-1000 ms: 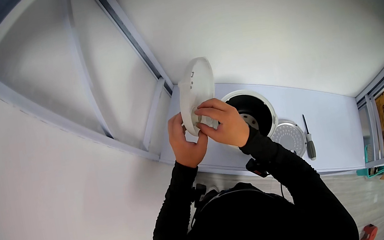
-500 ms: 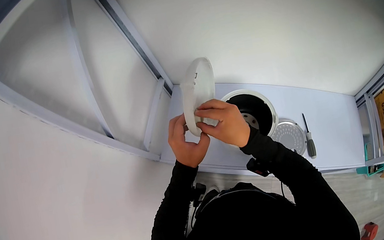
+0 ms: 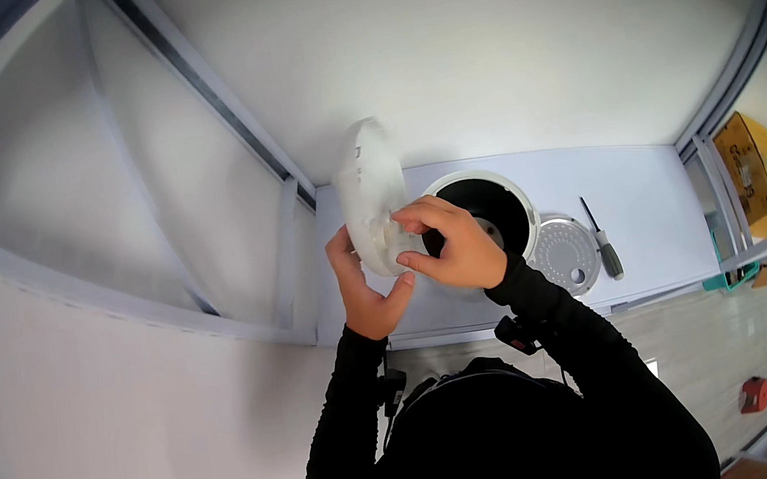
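My left hand (image 3: 367, 288) grips the lower rim of a white rice cooker lid (image 3: 371, 176), its thumb on the near side. The lid stands on edge, tilted, above the left part of the table. My right hand (image 3: 455, 244) has thumb and fingers curled at a small translucent part on the lid's near end; the exact grip is partly hidden. Right of the lid sits a white rice cooker body (image 3: 524, 201) with a dark inside. Beside it lies a round silver perforated plate (image 3: 564, 255), and next to that a screwdriver (image 3: 605, 246) with a grey handle.
The pale table (image 3: 650, 225) meets a white wall at its back. Metal frame bars (image 3: 206, 86) rise on the left, others on the right. Yellow cardboard boxes (image 3: 753, 173) and a teal basket (image 3: 735, 278) stand at the right. A red object (image 3: 755, 396) lies on the floor.
The lid has turned, showing more of its inner face, and is slightly blurred. My fingers have shifted on its near end. The whole view has swung a little, so the table sits differently.
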Tool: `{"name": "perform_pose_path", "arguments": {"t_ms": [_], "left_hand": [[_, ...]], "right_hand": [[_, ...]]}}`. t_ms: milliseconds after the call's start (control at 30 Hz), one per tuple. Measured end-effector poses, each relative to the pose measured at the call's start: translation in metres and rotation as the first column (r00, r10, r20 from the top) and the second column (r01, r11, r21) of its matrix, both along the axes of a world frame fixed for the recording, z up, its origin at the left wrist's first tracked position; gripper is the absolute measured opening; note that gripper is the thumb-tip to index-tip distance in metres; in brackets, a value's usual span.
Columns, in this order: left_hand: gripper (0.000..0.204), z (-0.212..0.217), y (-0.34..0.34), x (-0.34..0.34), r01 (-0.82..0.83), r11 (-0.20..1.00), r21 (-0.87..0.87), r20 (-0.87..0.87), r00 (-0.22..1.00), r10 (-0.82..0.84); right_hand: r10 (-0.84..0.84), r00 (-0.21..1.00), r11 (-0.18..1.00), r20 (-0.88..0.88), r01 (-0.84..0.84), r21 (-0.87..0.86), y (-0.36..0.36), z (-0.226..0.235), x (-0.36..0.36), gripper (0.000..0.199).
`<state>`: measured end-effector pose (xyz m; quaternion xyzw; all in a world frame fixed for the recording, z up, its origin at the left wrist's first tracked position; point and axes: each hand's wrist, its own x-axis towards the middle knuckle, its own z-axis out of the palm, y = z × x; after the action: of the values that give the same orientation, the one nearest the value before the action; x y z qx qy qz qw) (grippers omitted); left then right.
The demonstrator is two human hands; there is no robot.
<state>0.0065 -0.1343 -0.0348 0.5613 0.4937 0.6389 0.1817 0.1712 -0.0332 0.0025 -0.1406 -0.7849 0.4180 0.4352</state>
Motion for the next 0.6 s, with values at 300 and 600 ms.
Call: {"name": "perform_pose_path", "arguments": {"t_ms": [300, 600], "left_hand": [[0.082, 0.005, 0.016, -0.028, -0.019, 0.966, 0.256, -0.177, 0.982, 0.066], [0.030, 0.042, 0.000, -0.015, -0.100, 0.731, 0.675, -0.269, 0.889, 0.370]], "right_hand": [[-0.228, 0.958, 0.964, 0.172, 0.247, -0.099, -0.006, -0.011, 0.018, 0.041], [-0.510, 0.826, 0.854, 0.240, 0.519, 0.028, -0.035, -0.032, 0.055, 0.029]]}}
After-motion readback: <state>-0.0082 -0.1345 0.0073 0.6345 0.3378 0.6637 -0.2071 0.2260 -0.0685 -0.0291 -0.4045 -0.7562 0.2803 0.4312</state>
